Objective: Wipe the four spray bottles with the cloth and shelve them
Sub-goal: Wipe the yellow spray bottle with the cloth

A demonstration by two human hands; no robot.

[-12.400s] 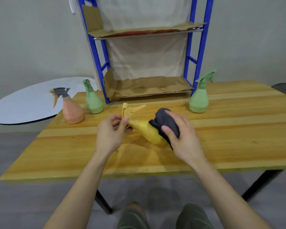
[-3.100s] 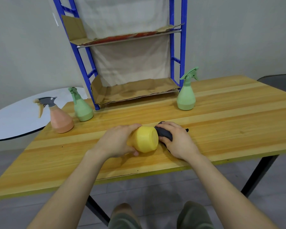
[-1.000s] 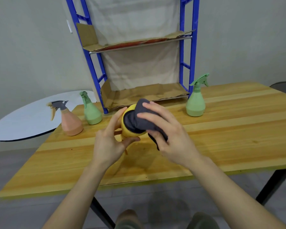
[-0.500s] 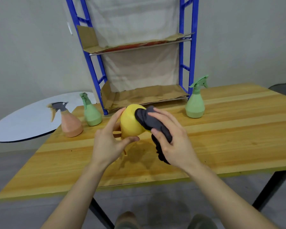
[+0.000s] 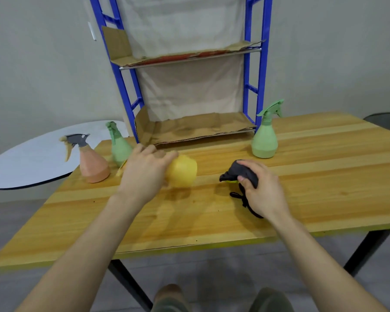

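My left hand [image 5: 144,174] grips the yellow spray bottle [image 5: 182,170] above the wooden table [image 5: 324,176], its round base toward me and its nozzle hidden behind the hand. Apart from it to the right, my right hand [image 5: 262,190] is closed on the bunched dark grey cloth [image 5: 240,173], low over the table. A pink bottle with a grey trigger [image 5: 92,163] and a green bottle [image 5: 119,146] stand upright at the left. Another green bottle [image 5: 265,137] stands right of the blue shelf rack [image 5: 249,86], whose cardboard-lined lower shelf [image 5: 200,128] holds nothing.
A second cardboard-lined shelf [image 5: 185,56] sits higher on the rack, backed by a pale sheet. A round white tabletop [image 5: 32,158] lies beyond the table's left edge. A dark chair edge [image 5: 387,119] shows at far right. My knees are below the front edge.
My right hand has pulled the cloth off the yellow bottle and moved it right and down toward the table. My left hand has turned and carried the bottle slightly forward.
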